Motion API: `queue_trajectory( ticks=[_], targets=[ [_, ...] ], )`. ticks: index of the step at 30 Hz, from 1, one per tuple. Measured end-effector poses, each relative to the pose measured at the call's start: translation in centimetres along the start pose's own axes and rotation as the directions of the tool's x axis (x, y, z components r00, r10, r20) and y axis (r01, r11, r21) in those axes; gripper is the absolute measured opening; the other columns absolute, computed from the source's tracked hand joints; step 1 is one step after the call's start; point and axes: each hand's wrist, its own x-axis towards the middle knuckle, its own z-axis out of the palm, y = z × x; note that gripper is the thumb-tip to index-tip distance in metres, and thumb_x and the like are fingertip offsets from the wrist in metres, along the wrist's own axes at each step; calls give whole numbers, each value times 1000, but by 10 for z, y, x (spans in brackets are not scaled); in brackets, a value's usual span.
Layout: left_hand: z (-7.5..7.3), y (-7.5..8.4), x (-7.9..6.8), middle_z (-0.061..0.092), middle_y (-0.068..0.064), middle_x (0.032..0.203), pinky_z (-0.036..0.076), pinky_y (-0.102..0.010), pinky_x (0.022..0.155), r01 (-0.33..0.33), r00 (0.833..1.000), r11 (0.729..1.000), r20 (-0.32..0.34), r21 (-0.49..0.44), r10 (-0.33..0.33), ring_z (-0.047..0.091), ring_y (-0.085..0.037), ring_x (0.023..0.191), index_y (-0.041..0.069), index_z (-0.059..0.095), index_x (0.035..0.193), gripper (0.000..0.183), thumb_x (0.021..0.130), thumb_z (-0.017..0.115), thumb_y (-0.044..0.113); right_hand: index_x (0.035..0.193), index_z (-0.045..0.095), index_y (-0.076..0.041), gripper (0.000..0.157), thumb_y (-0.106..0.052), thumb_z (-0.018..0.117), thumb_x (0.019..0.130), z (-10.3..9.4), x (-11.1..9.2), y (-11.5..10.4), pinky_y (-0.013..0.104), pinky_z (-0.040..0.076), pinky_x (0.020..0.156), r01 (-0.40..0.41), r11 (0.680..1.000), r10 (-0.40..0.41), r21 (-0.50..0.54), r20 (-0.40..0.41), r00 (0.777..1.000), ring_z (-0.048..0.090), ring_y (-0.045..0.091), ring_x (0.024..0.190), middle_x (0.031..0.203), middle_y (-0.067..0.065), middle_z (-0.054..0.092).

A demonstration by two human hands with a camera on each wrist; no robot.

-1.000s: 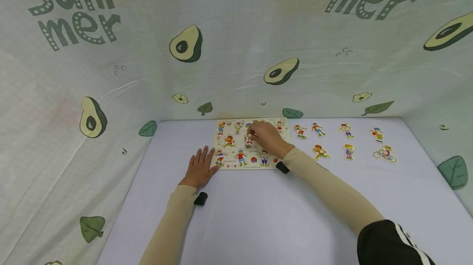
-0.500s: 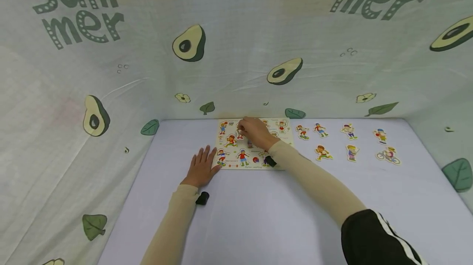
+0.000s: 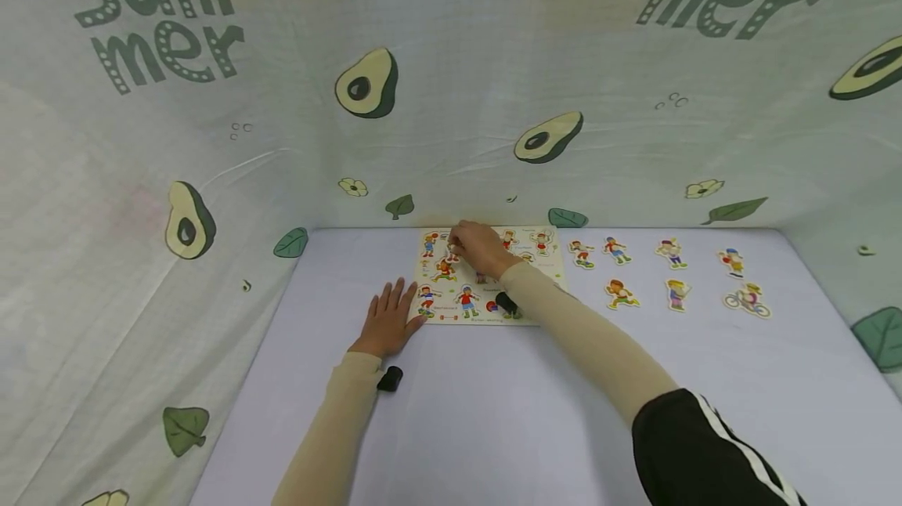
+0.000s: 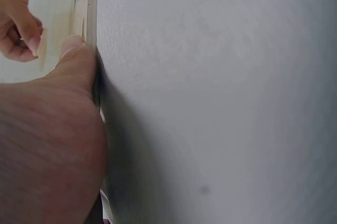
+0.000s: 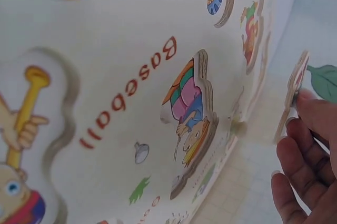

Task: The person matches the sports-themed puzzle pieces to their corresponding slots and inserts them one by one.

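A wooden puzzle board with printed sports figures and cut-out recesses lies at the back of the table. Above its upper left part, my right hand pinches a thin wooden puzzle piece between thumb and fingers. In the right wrist view, the piece is raised off the board, seen nearly edge-on, so its picture is mostly hidden. My left hand lies flat on the table at the board's left edge, fingers spread. Its thumb rests on the board's rim in the left wrist view.
To the right of the board lie several loose puzzle pieces, among them a cyclist, a runner and a figure with a red ball. A printed cloth hangs behind the white table.
My right hand has moved left and slightly back over the board, still pinching the piece. My left hand stays at the board's left edge. The head view has shifted a little.
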Motion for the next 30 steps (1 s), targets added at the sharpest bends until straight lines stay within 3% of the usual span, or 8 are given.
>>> queue_trajectory(
  ticks=[7, 30],
  targets=[
    [-3, 1, -2, 6, -20, 177, 6, -62, 130, 5, 1000, 1000, 1, -2, -5, 3, -44, 163, 9, 18, 170, 77, 111, 52, 44, 114, 74, -5, 15, -16, 71, 104, 7, 12, -3, 40, 56, 89, -9, 1000, 9, -21, -8, 1000, 69, 23, 97, 107, 9, 71],
    [1, -4, 1, 6, -19, 177, 8, -63, 130, -13, 1000, 1000, -14, 6, 14, 4, -44, 163, 12, 18, 171, 76, 111, 49, 47, 114, 73, -6, 17, -19, 66, 107, 33, 53, -15, 45, 54, 100, -73, 992, 81, -98, 73, 994, 69, 27, 105, 112, 9, 72]
  ],
)
